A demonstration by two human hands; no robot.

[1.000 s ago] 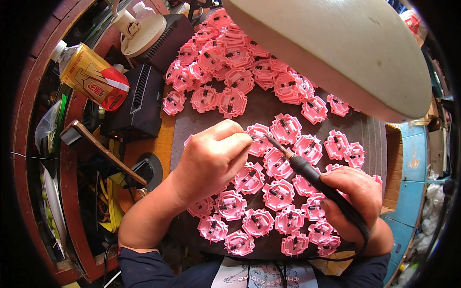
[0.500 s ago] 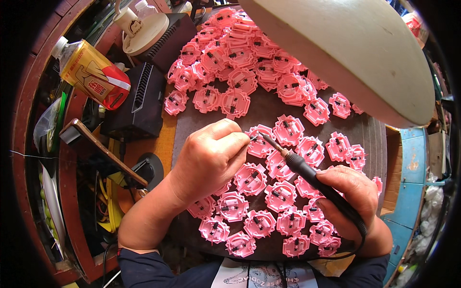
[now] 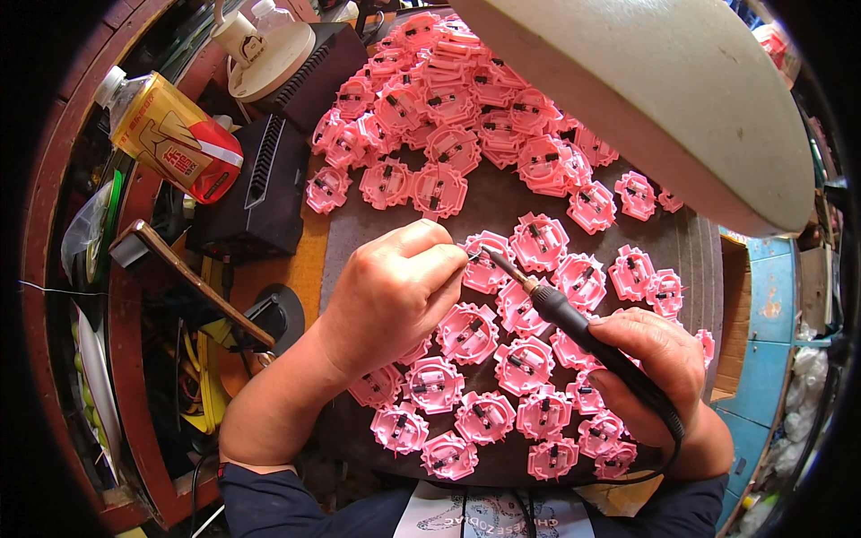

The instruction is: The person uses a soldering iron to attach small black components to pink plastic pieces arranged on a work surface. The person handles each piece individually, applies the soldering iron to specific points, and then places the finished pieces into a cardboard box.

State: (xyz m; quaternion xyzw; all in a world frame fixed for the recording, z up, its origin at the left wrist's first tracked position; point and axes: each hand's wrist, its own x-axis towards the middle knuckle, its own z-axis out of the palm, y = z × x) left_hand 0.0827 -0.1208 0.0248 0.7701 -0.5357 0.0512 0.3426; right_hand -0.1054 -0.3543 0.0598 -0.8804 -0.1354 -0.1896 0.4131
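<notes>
My right hand (image 3: 659, 363) is wrapped round the black handle of a soldering iron (image 3: 565, 314). Its tip points up and left, reaching a pink plastic housing (image 3: 484, 273) with small dark parts inside. Close to that tip, my left hand (image 3: 399, 287) is closed in a pinch. A thin wire-like end (image 3: 475, 256) shows at its fingertips; whether it is solder or a lead I cannot tell. More pink housings of the same kind (image 3: 523, 365) lie spread below and around both hands, open side up.
A heap of pink housings (image 3: 448, 90) fills the far part of the dark mat (image 3: 359, 242). A pale lamp shade (image 3: 664, 99) hangs over the far right. Black boxes (image 3: 260, 188), a drink bottle (image 3: 175, 134) and a brown-handled tool (image 3: 193, 285) stand at the left.
Almost nothing differs. Both hands and the soldering iron hold nearly the same place over the same pink housing.
</notes>
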